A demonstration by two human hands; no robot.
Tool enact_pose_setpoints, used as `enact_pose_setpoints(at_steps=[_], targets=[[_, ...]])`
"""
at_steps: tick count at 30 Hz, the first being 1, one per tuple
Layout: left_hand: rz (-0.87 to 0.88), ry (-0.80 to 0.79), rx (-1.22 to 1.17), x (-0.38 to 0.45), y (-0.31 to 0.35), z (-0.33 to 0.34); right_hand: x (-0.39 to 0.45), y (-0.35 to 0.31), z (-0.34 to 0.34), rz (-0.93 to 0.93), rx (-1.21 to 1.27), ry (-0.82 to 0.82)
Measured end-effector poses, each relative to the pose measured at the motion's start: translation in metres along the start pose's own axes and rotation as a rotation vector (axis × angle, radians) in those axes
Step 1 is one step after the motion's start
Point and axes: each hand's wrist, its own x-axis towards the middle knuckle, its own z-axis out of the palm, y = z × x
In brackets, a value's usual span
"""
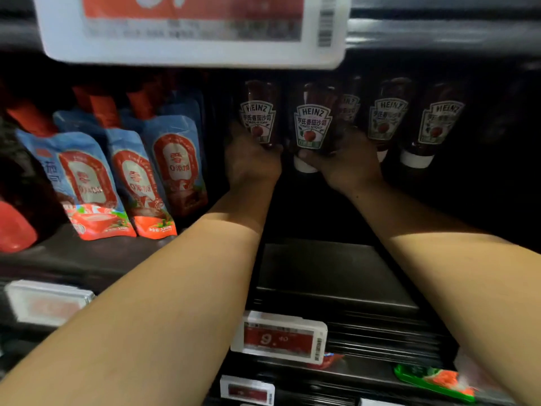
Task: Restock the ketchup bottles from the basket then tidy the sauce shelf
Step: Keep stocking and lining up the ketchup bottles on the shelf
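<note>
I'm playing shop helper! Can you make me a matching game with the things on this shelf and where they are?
Things:
1. left hand
2. right hand
3. blue sauce pouches
4. price tag with a 9

Places:
A. on the front edge of the shelf, low down
B. left part of the shelf
C. holding the leftmost ketchup bottle
D. holding the second ketchup bottle

Pairs: 1-C, 2-D, 3-B, 4-A

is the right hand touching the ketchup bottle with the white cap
Touching: the head view shows the right hand wrapped round the ketchup bottle, thumb just above its white cap.
</note>
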Motion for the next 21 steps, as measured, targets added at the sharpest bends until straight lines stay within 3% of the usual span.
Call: enact_pose_setpoints(at_steps=[11, 21], targets=[[0.062, 0.003, 0.044, -0.001, -0.003, 0.004, 0.007, 0.008, 0.005, 0.046, 0.117, -0.058], [0.038, -0.002, 0.023, 0.0, -0.002, 0.004, 0.008, 0.011, 0.008, 0.041, 0.042, -0.072]])
